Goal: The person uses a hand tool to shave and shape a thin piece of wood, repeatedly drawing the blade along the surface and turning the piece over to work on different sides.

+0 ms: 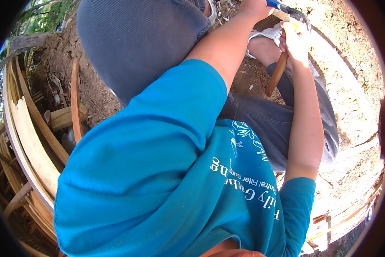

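At the top edge my left hand (256, 7) is closed round a blue-handled tool (273, 4). The curved metal head (303, 18) of that tool reaches over toward my right hand (296, 40); the picture cuts off part of the left hand. My right fingers wrap a brown wooden handle (276, 75), which slants down and left out of my fist. Whatever its upper end joins is lost in glare and behind the hand. A pale piece (281, 15) shows between the two hands, too bright to make out.
My bent legs in dark trousers (141, 38) surround the work, with a white sandal (267, 33) beyond. Bare brown soil (98, 96) lies around. Long split wooden strips (34, 137) are piled at the left, beside an upright brown strip (75, 98). Strong sunlight whitens the right side.
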